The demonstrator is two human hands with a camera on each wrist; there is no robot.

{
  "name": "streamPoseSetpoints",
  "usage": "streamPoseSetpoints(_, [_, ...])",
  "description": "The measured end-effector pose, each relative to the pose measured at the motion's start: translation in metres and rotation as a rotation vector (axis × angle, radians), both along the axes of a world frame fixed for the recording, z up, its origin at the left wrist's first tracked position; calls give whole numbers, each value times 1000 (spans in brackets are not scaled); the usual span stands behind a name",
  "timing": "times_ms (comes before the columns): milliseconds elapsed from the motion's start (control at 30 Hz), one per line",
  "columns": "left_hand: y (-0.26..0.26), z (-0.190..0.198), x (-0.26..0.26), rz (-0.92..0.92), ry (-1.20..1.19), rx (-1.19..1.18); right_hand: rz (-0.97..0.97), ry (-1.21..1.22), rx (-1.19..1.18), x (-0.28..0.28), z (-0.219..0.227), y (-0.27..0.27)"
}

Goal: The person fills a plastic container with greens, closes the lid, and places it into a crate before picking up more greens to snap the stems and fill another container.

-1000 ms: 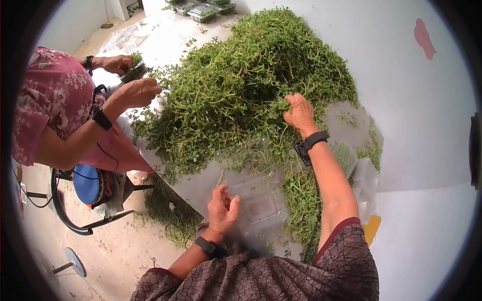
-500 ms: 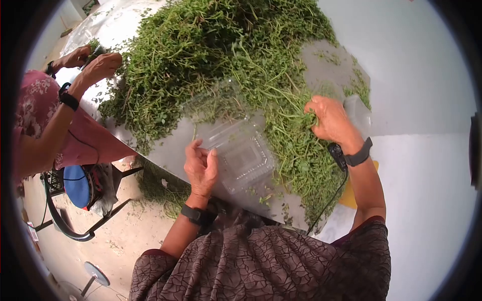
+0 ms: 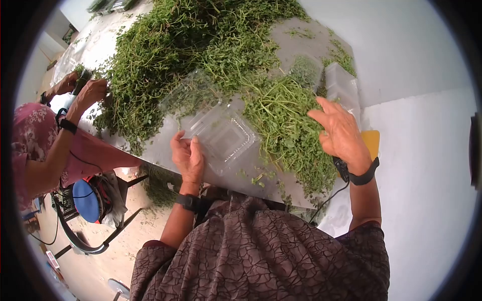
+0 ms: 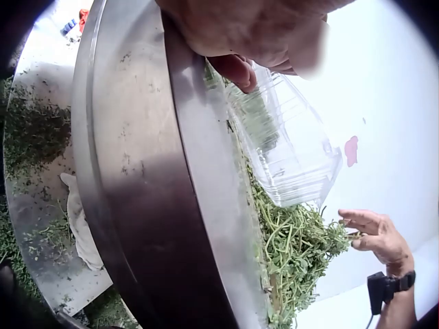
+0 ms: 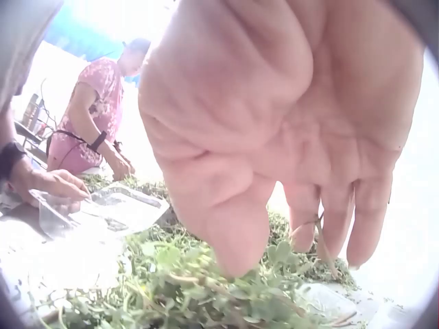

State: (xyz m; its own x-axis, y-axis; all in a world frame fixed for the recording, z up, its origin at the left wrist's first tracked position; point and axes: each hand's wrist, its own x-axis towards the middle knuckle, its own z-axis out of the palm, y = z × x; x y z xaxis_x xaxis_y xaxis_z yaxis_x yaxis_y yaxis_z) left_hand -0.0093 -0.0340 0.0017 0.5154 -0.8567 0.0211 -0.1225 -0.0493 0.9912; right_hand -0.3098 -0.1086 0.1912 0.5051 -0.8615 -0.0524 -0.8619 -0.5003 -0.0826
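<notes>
My left hand (image 3: 187, 153) pinches the near left edge of a clear plastic clamshell box (image 3: 223, 134), which lies open on the steel table (image 3: 165, 150). The left wrist view shows the box (image 4: 291, 147) tilted against my thumb. To its right, my right hand (image 3: 334, 125) hovers with straight, spread fingers over a small heap of green herb sprigs (image 3: 283, 120). The right wrist view has the palm (image 5: 288, 130) open just above the sprigs (image 5: 206, 288), with a thin stem hanging at the fingers. A big herb pile (image 3: 201, 45) covers the table behind.
Another person in pink (image 3: 35, 145) works at the left of the table, hands (image 3: 88, 90) at the pile's edge. More clear boxes (image 3: 341, 85) lie at the right by the white wall. A blue stool (image 3: 85, 193) stands below the table.
My right hand drew sprigs from the big pile toward the near edge, then opened its fingers above them. My left hand stayed on the clear box.
</notes>
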Motion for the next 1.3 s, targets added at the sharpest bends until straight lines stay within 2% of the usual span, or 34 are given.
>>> streamPoseSetpoints(33, [0, 2, -1, 2, 57, -17, 28, -24, -108, 6, 2, 3])
streamPoseSetpoints(100, [-1, 5, -1, -5, 56, -18, 7, -33, -97, 15, -2, 8])
streamPoseSetpoints(167, [-1, 6, -2, -17, 58, -18, 11, -117, -205, 33, -12, 14])
streamPoseSetpoints(300, [-3, -6, 3, -7, 42, -14, -47, -186, -234, 53, -57, 8])
streamPoseSetpoints(367, [-3, -8, 4, -26, 19, -49, -85, -255, -363, 58, -81, 5])
streamPoseSetpoints(400, [-3, -6, 4, -26, 46, -33, -106, -250, -375, 59, -85, 7])
streamPoseSetpoints(467, [-3, -2, 4, -29, 61, -19, -90, 118, -66, 59, -90, 15])
streamPoseSetpoints(500, [-4, -2, 4, -42, 62, -31, -104, 119, -77, 56, -96, 21])
streamPoseSetpoints(567, [-4, -4, 5, -32, 63, -22, 43, 57, -241, 51, -106, 37])
streamPoseSetpoints(600, [-4, -4, 5, -40, 84, -34, 33, 13, -149, 47, -102, 42])
streamPoseSetpoints(700, [-5, -9, 7, -38, 93, -47, 49, -42, -90, 37, -92, 55])
streamPoseSetpoints(733, [-5, -8, 7, -42, 92, -45, 26, -6, 24, 36, -82, 58])
streamPoseSetpoints(767, [-5, -10, 8, -46, 93, -60, 23, -5, 10, 33, -77, 61])
streamPoseSetpoints(833, [-6, -9, 8, -39, 57, -52, 58, -408, -175, 26, -67, 66])
streamPoseSetpoints(867, [-5, -9, 8, -40, 69, -47, 52, -300, -264, 18, -58, 63])
streamPoseSetpoints(900, [-4, -8, 7, -39, 68, -54, 54, -300, -270, 9, -50, 61])
streamPoseSetpoints(967, [-6, -8, 7, -25, 88, -65, -290, -294, -380, -14, -37, 57])
streamPoseSetpoints(1033, [-7, -10, 8, -22, 53, -65, -515, -288, -400, -40, -36, 50])
streamPoseSetpoints(1067, [-7, -11, 9, -20, 20, -56, -509, -294, -404, -54, -43, 47])
streamPoseSetpoints(1133, [-8, -19, 12, -22, -11, -63, -650, -184, -384, -80, -67, 38])
streamPoseSetpoints(1300, [-7, -20, 13, -25, 2, -44, -668, -138, -203, -98, -93, 25])
